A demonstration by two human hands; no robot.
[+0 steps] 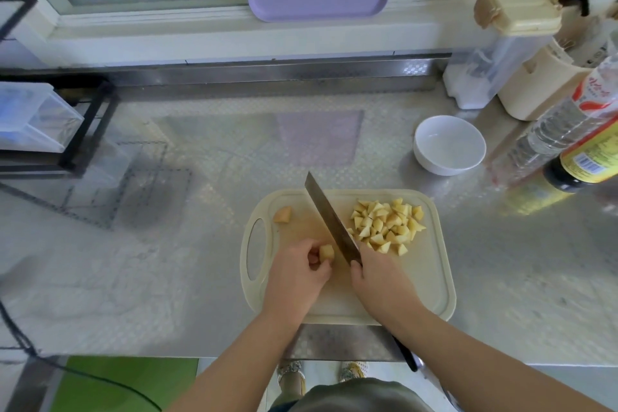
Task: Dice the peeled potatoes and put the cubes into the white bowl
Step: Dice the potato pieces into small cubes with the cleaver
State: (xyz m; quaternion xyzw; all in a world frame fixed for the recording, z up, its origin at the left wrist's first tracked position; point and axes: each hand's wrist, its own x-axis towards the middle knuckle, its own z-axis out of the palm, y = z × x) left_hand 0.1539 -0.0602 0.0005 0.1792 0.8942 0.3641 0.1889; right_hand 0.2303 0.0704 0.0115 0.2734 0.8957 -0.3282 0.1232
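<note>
Here we are at the cutting board (431,294), dicing well along. The left hand (296,278) has its fingers curled narrow around a small potato chunk (326,251), pinning it near the middle of the board. The right hand (381,278) is wrapped tight around the knife (329,216), blade angled up and away, edge just beside that chunk.

Over on the right half of the board sits the pile of cubes (388,227), a good heap, none in the bowl so far. One more potato piece (282,214) waits alone near the board's handle slot, well apart from the hands. The white bowl (449,145) stands empty on the counter (200,278), beyond the board's far right corner.

Now the risk, as I read it: that chunk is small, and the left fingertips are right next to the blade. If they aren't tucked back, the next cut could catch them. The piece could also roll under pressure. And later, carrying cubes across the gap to the bowl, a few may scatter off the blade onto the counter
</note>
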